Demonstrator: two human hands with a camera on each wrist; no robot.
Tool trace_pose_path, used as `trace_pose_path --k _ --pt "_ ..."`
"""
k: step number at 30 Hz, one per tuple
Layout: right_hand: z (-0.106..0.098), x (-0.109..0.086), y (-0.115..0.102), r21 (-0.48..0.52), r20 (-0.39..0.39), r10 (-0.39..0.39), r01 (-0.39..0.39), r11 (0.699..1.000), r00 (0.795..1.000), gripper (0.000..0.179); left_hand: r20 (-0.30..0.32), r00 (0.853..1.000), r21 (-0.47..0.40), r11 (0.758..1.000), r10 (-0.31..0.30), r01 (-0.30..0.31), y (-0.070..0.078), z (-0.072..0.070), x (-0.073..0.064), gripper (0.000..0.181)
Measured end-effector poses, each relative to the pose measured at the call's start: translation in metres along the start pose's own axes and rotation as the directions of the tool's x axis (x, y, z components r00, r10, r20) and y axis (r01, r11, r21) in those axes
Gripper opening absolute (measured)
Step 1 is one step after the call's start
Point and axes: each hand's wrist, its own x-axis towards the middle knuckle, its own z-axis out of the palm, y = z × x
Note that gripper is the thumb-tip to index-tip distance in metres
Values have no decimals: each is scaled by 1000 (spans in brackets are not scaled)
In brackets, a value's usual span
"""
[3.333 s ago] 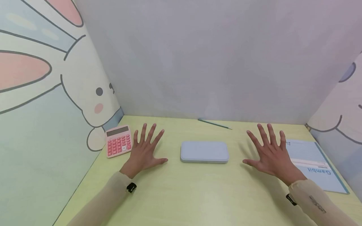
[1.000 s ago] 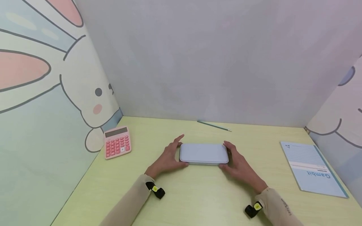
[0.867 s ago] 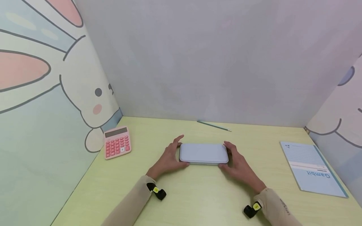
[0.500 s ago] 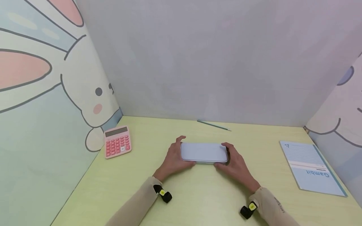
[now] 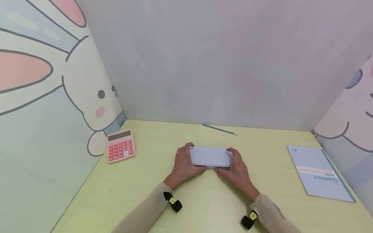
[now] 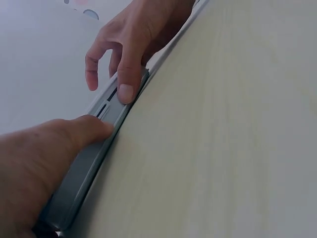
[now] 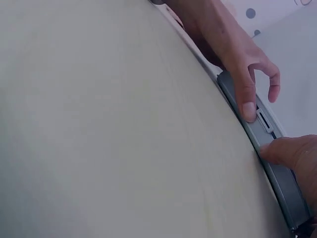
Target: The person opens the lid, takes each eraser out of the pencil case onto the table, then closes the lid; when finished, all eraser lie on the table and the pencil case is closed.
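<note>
While holding the case (image 5: 211, 157) near the middle of the counter (image 5: 209, 204), with its lid (image 5: 208, 153) facing up, presses both thumbs (image 6: 128, 87) to the front wall, one on either side of the small latch (image 7: 265, 121). Looks flat on the counter there, though hard to be sure. Has the grip of the left hand (image 5: 184, 165) grasping the left end of the case, thumb in front, a finger hooked over the far corner; has the right hand (image 5: 237, 171) clasping the right end likewise. Judging by the thumbs, seems at the step of working the lid loose, not yet raised. Probably calls next for an even upward push beside the latch, with fingers bracing the back edge against sliding. Could tilt or jerk up if pushed unevenly. Farther back, near the wall (image 5: 204, 64), shows the pencil (image 5: 220, 129), well apart from the case. Off to the left, note the calculator (image 5: 120, 146); off to the right, the notepad (image 5: 320, 173), both untouched.
</note>
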Motion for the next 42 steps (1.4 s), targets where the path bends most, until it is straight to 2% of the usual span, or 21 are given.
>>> trace_pose_path --k 4,9,13,17,24,29,32,37,42 --pt "-3 -4 7 -5 0 -1 1 1000 1000 100 70 998 -85 996 -9 15 -7 -3 -1 113" --pt "-14 -5 17 44 6 -44 44 998 999 102 152 988 -203 979 14 17 -22 -12 -2 122" --pt "-23 -1 19 66 47 -59 56 996 997 100 186 981 -234 972 55 -10 -32 -18 -1 125" --pt "-30 4 18 79 101 -48 40 996 994 99 210 973 -247 968 92 -38 -35 -22 0 124" --pt "-42 22 19 66 161 19 -30 997 987 86 220 972 -276 961 79 -16 -36 -26 2 118" --pt "-48 35 16 54 178 87 -99 994 980 78 243 969 -262 965 54 12 -39 -27 2 118" --pt "-48 41 13 64 183 124 -138 988 975 74 243 968 -263 965 66 0 -44 -29 3 120" --pt "-46 51 8 74 201 172 -190 979 964 74 242 966 -271 962 89 -21 -50 -30 3 123" --pt "-48 61 3 70 211 240 -259 963 948 79 263 961 -246 969 88 -21 -51 -31 4 126"
